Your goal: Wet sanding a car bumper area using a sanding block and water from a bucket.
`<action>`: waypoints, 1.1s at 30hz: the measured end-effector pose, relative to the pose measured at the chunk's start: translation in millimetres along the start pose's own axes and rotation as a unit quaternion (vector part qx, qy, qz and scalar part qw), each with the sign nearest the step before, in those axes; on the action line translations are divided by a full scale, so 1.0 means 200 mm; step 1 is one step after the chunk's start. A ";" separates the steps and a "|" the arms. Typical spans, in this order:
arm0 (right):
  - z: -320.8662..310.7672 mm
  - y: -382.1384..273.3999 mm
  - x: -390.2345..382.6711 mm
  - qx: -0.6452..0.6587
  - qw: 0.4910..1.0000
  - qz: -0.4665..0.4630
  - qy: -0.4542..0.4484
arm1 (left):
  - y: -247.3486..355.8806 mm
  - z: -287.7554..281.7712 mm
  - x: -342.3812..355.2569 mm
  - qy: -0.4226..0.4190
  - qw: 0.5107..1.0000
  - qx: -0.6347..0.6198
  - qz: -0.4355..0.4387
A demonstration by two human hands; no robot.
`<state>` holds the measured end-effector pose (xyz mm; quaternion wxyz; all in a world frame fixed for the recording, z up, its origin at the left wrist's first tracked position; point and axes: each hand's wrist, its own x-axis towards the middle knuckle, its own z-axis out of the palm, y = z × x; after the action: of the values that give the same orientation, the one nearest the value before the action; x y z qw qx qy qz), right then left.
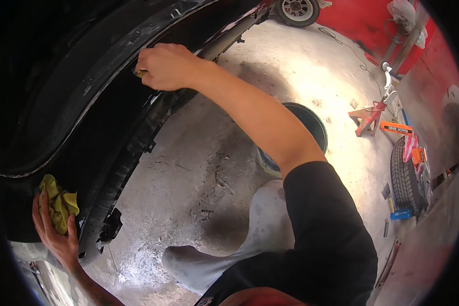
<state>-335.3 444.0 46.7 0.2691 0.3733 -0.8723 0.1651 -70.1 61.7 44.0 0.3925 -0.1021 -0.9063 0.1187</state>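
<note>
A glossy black car body panel runs from the lower left up to the top of the view, with a bare, scuffed-looking line along its curved crease. My left hand grips a crumpled yellow-green cloth against the panel's lower left end. Across my body, my right arm reaches to the panel's upper stretch. There my right hand is closed on a small yellowish piece, pressed at the panel. Most of that piece is hidden by my fingers, and its kind does not show.
A dark round bucket stands on the stained concrete floor beside my knee, partly behind my right arm. To the right are a red jack stand, a tyre, an orange box and a blue box. A wheel shows at the top.
</note>
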 end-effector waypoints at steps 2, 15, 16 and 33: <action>-0.03 0.06 0.01 0.021 1.000 0.019 -0.008 | -0.01 0.00 0.00 0.007 1.000 -0.006 0.004; 0.19 -0.53 0.02 0.030 0.992 -0.121 0.032 | 0.03 -0.02 0.01 -0.005 1.000 0.014 -0.001; 0.20 -0.58 0.03 0.012 0.994 -0.103 0.026 | 0.03 -0.01 0.00 0.001 1.000 0.012 -0.006; 0.19 0.77 -1.70 -0.024 0.863 0.502 0.059 | 0.00 -0.02 -0.01 0.005 1.000 -0.010 -0.023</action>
<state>-267.2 719.1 -198.6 0.2097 -0.1321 -0.9277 0.2791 -65.2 61.7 44.4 0.3989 -0.0854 -0.9075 0.0997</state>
